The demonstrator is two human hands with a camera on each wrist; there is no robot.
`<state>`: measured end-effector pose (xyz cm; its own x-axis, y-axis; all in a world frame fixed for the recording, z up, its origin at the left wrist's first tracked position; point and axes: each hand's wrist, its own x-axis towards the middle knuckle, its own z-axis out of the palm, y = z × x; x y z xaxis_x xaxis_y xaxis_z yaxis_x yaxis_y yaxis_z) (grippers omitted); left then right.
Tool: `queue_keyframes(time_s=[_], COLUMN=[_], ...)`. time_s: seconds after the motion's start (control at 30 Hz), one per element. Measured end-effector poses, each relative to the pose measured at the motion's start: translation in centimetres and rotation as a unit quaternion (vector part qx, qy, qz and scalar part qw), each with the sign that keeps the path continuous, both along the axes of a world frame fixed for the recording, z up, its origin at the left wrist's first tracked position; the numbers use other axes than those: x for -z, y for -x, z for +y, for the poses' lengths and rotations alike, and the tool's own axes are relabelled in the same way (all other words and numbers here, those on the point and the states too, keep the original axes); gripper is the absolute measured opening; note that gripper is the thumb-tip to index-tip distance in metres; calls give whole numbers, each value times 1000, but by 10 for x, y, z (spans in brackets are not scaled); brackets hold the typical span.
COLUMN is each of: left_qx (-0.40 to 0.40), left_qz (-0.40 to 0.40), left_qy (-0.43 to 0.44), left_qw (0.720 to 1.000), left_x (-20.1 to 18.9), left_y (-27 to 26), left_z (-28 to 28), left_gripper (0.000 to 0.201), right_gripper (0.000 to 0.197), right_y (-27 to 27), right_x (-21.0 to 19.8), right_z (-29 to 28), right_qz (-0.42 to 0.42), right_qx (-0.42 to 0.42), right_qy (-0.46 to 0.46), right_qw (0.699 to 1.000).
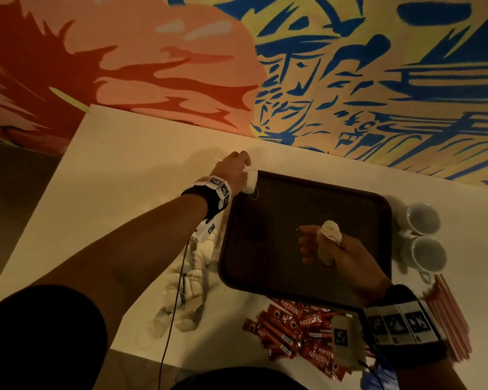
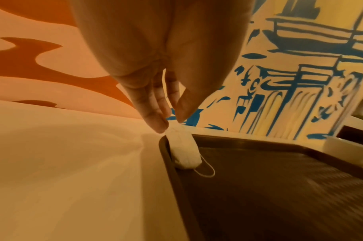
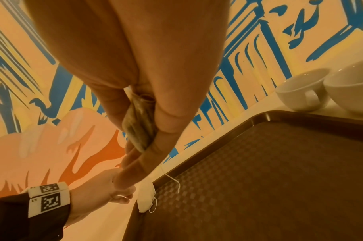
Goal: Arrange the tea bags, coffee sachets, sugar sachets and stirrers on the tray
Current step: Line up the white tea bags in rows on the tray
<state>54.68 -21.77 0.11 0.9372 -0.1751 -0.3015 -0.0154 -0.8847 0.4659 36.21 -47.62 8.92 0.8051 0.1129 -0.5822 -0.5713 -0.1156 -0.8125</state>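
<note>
Red coffee sachets [image 1: 299, 327] are heaped at the lower centre of the head view, just below the dark tray [image 1: 372, 209]. Over the tray's middle, a bunch of tea bags [image 1: 328, 240] is clutched in the curled fingers of the right hand [image 1: 333, 253]. At the tray's upper left corner, a single tea bag [image 2: 184, 151] is pinched by its top between the left hand [image 1: 234, 168] fingertips [image 2: 155, 122], its lower end resting inside the rim. Pink stirrers [image 1: 448, 313] and two white cups [image 1: 426, 237] are seen at the right.

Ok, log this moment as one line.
left hand: pinches tea bag at tray corner | right hand: grips tea bags over tray | coffee sachets: off tray
</note>
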Motion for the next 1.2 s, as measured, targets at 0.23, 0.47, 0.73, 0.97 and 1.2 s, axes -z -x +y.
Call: queue_keyframes(time_s=[0.23, 0.47, 0.73, 0.97, 1.2], left_qx=[110, 123, 121, 88, 73], left_qz=[15, -19, -22, 1, -1], left_qy=[-69, -110, -113, -93, 13], left_qw=[991, 986, 986, 992, 997], left_x=[18, 17, 13, -10, -81], left_y=[19, 17, 13, 24, 66], left_z=[2, -6, -10, -6, -15], left_gripper=[56, 50, 55, 61, 50], right_gripper=[32, 34, 32, 32, 43], right_y=[9, 21, 35, 37, 30], right_x=[4, 2, -1, -10, -28], right_z=[4, 2, -6, -11, -11], right_qz=[-5, -8, -13, 1, 21], right_qx=[4, 17, 25, 32, 55], right_qy=[-8, -22, -7, -56, -180], right_qw=[1000, 1000, 1000, 998, 982])
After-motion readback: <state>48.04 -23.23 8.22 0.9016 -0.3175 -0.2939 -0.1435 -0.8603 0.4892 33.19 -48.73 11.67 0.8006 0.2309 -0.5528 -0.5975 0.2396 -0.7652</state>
